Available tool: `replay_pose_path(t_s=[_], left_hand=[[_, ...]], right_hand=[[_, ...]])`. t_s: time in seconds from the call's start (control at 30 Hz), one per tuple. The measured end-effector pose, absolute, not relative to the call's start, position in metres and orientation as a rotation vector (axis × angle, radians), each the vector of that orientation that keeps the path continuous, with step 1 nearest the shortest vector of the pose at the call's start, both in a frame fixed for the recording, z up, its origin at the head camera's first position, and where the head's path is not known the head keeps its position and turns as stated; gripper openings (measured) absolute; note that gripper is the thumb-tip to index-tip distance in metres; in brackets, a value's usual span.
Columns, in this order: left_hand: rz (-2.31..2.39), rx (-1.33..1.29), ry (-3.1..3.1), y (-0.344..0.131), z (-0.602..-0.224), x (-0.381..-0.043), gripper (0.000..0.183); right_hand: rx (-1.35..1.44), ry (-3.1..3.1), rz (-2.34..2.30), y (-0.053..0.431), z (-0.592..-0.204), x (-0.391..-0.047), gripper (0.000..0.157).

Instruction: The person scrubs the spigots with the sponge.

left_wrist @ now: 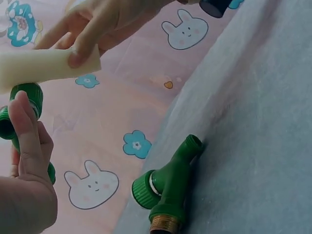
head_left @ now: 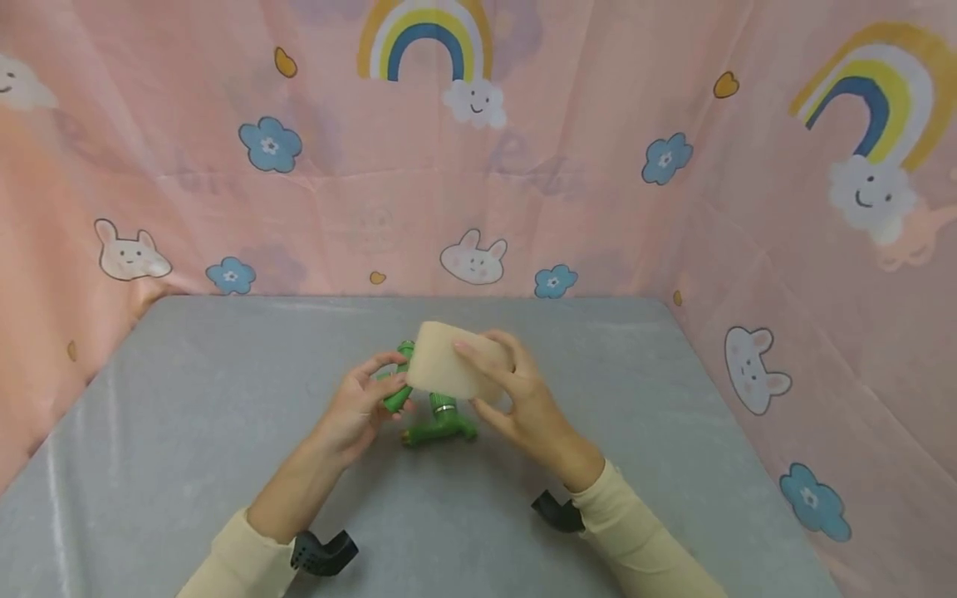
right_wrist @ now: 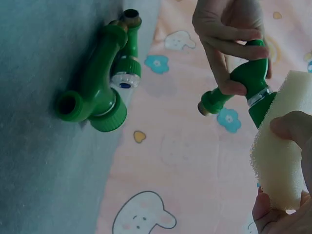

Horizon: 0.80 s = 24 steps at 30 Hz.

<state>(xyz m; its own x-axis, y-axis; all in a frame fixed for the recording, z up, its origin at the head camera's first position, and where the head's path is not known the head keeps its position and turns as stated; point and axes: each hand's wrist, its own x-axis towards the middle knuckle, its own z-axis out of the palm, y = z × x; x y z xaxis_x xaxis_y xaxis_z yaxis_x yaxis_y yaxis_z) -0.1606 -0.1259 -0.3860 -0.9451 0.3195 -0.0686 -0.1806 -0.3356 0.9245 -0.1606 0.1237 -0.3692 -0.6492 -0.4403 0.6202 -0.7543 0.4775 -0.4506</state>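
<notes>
My left hand grips a green plastic tap, fingers wrapped about its body. A cream, block-shaped sponge is pinched between thumb and fingers of my right hand. One side of the sponge meets the knob end of the held tap, both raised above the table. In the head view the sponge covers part of that tap. Below the hands lies a second green tap with a ribbed knob and brass-coloured threaded end. Behind it, the right wrist view shows a third tap with a blue-centred knob.
The grey cloth-covered table spreads around the hands. A pink printed curtain hangs along its back and sides. Black curved mounts stick out from both sleeves, close above the table.
</notes>
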Motion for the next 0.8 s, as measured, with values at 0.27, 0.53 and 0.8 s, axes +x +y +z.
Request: replay_pose_path(t_s=[0.27,0.53,0.8], left_hand=[[2.357,0.086,1.550,-0.134,-0.384,-0.166,0.020],[2.190,0.048,2.034,-0.151,-0.376,-0.171,0.020],[2.111,0.142,2.232,-0.166,-0.374,-0.174,0.022]], right_hand=[[0.871,-2.370,0.997,0.135,-0.369,-0.170,0.070],[0.734,-2.480,1.097,0.146,-0.367,-0.177,0.067],[0.695,-2.575,1.101,0.152,-0.368,-0.182,0.067]])
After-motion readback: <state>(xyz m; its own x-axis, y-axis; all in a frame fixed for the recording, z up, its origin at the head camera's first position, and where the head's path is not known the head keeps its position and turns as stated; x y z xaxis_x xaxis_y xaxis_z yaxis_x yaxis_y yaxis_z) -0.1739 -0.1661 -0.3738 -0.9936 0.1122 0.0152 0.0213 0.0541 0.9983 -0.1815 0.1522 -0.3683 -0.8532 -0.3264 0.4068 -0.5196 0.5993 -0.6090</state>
